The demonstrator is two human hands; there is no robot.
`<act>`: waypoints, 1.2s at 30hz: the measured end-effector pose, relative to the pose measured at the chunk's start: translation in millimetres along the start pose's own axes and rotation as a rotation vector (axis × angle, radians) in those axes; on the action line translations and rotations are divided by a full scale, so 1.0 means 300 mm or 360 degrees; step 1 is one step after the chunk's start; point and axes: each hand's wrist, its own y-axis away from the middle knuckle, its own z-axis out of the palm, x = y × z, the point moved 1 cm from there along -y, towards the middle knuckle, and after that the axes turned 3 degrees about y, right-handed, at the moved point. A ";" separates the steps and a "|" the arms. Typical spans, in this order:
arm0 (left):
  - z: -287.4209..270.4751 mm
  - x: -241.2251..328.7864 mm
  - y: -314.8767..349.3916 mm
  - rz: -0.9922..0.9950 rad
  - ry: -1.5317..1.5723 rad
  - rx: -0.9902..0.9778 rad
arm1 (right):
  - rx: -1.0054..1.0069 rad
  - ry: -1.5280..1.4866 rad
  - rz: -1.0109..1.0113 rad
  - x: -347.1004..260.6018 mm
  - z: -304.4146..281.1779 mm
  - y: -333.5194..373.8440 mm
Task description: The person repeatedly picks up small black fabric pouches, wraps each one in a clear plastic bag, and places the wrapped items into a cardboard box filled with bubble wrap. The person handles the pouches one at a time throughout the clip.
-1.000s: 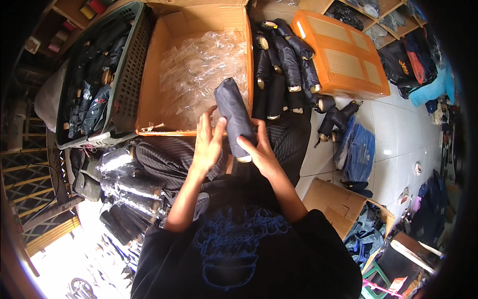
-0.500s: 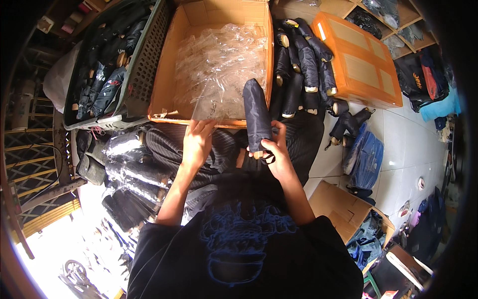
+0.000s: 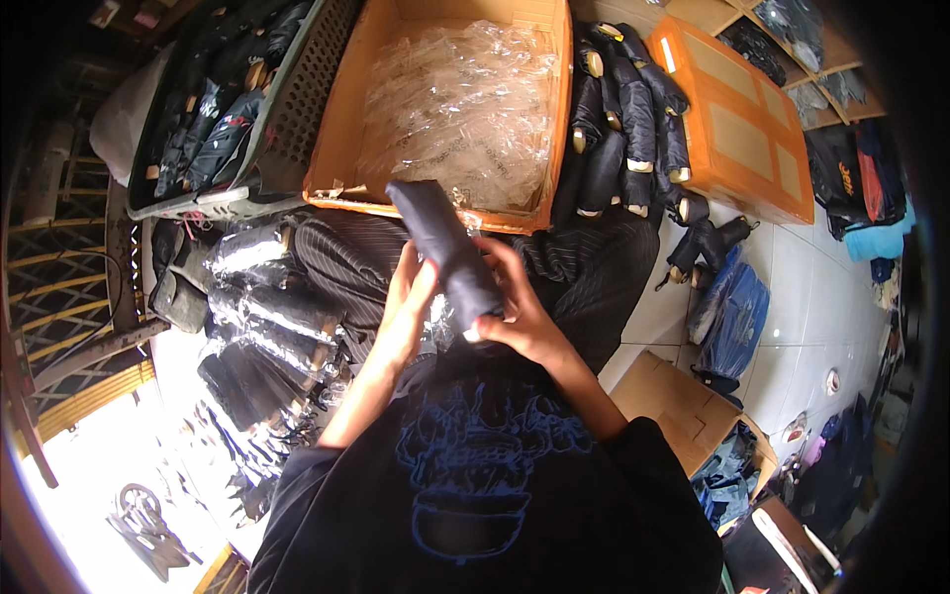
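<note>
A folded umbrella (image 3: pixel 450 252) in a black cloth sleeve lies tilted in front of my chest, its top toward the upper left. My right hand (image 3: pixel 522 319) is closed round its lower end, with the fingers along its right side. On the other side my left hand (image 3: pixel 404 302) is closed against the umbrella, with a crumpled clear plastic sleeve (image 3: pixel 437 322) below its fingers. The umbrella partly hides both the plastic and the left fingertips. Beyond them stands an open cardboard box (image 3: pixel 336 148) with a heap of clear plastic sleeves (image 3: pixel 460 109) in it.
A dark perforated crate (image 3: pixel 297 109) full of umbrellas is at the far left. Black umbrellas (image 3: pixel 614 109) lie beside a taped orange carton (image 3: pixel 747 129) on the right. Plastic-wrapped umbrellas (image 3: pixel 272 317) lie at my left. An open carton (image 3: pixel 673 396) stands at lower right.
My left hand has drawn back from the box edge with a clear plastic sleeve. The umbrella has come nearer my chest and tilted left, and my hands are now close together around it.
</note>
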 end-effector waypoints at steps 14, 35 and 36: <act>0.060 0.026 -0.010 -0.0183 0.0432 -0.0007 | 0.0103 0.0097 -0.0415 0.047 0.056 0.010; 0.123 0.016 -0.035 0.0122 0.0237 -0.0031 | 0.0460 0.0134 -0.0476 0.046 0.085 -0.010; 0.121 0.010 -0.040 0.0116 0.0258 0.0005 | 0.0498 0.0140 -0.0464 0.044 0.084 -0.015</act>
